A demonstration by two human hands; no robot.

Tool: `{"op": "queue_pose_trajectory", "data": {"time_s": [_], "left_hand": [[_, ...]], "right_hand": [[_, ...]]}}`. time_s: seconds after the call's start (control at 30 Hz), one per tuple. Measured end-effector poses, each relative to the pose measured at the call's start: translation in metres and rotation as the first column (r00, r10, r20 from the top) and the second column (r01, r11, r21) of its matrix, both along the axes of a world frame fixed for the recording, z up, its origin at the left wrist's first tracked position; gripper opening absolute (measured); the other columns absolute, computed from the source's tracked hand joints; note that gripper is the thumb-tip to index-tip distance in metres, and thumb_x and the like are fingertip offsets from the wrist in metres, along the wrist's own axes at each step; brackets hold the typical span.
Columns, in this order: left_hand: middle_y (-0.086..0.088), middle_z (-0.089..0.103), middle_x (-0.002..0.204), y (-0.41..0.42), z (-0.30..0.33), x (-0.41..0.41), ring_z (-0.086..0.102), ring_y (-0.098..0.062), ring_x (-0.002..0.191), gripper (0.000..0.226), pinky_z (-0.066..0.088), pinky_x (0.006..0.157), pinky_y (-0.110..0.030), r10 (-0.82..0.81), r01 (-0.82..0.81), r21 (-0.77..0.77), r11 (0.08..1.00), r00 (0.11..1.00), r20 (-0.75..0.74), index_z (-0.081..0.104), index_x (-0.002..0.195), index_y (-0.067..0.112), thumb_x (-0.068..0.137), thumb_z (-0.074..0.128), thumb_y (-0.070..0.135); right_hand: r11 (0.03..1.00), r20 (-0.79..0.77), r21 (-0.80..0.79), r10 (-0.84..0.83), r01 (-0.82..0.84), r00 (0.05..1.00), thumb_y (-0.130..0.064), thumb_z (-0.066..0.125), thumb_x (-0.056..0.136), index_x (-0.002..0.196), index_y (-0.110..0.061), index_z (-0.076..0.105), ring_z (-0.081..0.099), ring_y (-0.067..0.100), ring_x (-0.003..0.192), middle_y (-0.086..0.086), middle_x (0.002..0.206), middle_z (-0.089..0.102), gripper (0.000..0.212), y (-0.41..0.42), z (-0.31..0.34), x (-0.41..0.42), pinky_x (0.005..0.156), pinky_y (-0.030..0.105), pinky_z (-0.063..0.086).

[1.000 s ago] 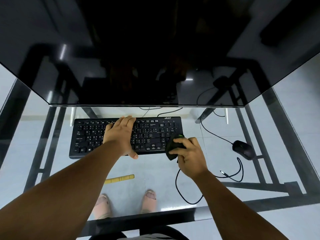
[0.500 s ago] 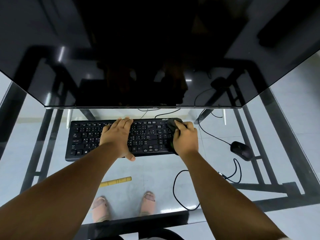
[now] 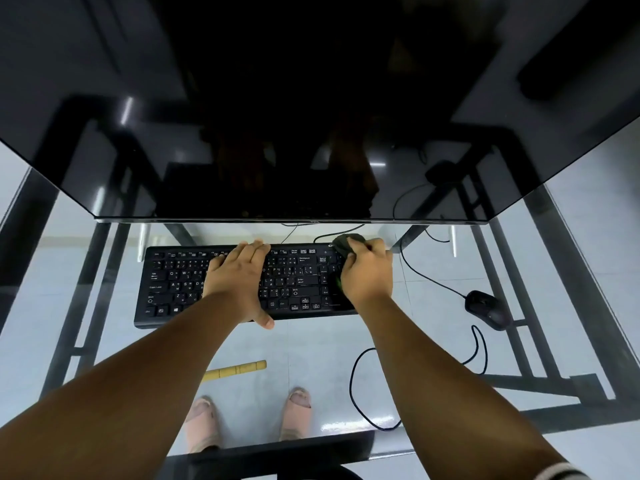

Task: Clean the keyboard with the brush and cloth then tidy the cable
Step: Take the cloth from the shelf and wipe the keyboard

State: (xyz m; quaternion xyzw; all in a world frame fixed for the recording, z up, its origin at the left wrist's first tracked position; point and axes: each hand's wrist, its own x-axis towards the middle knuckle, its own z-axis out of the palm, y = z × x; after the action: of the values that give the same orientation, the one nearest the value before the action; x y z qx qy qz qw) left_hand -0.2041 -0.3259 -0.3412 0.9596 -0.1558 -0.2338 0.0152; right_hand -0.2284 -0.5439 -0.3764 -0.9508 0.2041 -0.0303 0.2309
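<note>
black keyboard (image 3: 173,289) sits mid-frame on the glass desk (image 3: 311,344). left hand (image 3: 239,282) lies flat on its middle keys, fingers together. right hand (image 3: 367,271) pinches a dark cloth (image 3: 343,244) at its upper right corner.

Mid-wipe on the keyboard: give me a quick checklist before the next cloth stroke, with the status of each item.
1. Keyboard braced: ok, left hand lies flat on the middle keys.
2. Cloth in hand: ok, right hand grips it at the keyboard's far right corner.
3. Stroke path leftward: not ok, the left hand covers the middle keys.
4. Mouse out of the way: ok, apart on the right.
5. Cable tidied: not ok, loose loops on the glass desk.
6. Brush location: cannot tell, only a yellow stick shows near the front edge.
</note>
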Motion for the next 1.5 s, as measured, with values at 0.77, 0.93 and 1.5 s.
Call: {"op": "queue_pose_trajectory", "data": {"time_s": [0.77,0.93,1.5], "left_hand": [[0.008,-0.010,0.162,0.035,-0.018,-0.004,-0.008,-0.012,0.149,0.135,-0.001,0.121,-0.045,-0.025,0.031,-0.120,0.992,0.998,0.057,-0.009,0.154,0.024,0.057,0.063,0.083],[0.004,0.002,0.163,0.089,-0.019,0.004,0.001,-0.016,0.150,0.135,0.002,0.121,-0.047,0.044,-0.032,-0.123,0.992,0.994,0.096,0.000,0.154,0.022,0.052,0.059,0.088],[0.003,0.004,0.163,0.148,-0.017,0.015,0.004,-0.016,0.150,0.137,0.009,0.121,-0.042,0.080,-0.071,-0.113,0.991,0.994,0.074,0.004,0.154,0.021,0.049,0.068,0.082]], "right_hand": [[0.996,0.077,0.083,0.037,-0.043,0.996,-0.009,0.050,0.092,0.134,-0.024,0.059,0.054,0.031,0.105,0.003,0.132,0.054,0.045,0.013,-0.003,-0.008,0.095,0.037,0.049],[0.999,0.008,0.013,0.031,-0.032,0.999,-0.010,0.049,0.093,0.132,-0.024,0.060,0.045,0.030,0.112,0.003,0.136,0.051,0.043,0.049,0.000,-0.004,0.097,0.042,0.047],[0.950,0.064,0.027,0.309,-0.311,0.949,-0.006,0.054,0.088,0.117,-0.023,0.071,0.047,0.024,0.108,-0.002,0.125,0.058,0.038,0.126,-0.001,0.008,0.079,0.033,0.052]]}}
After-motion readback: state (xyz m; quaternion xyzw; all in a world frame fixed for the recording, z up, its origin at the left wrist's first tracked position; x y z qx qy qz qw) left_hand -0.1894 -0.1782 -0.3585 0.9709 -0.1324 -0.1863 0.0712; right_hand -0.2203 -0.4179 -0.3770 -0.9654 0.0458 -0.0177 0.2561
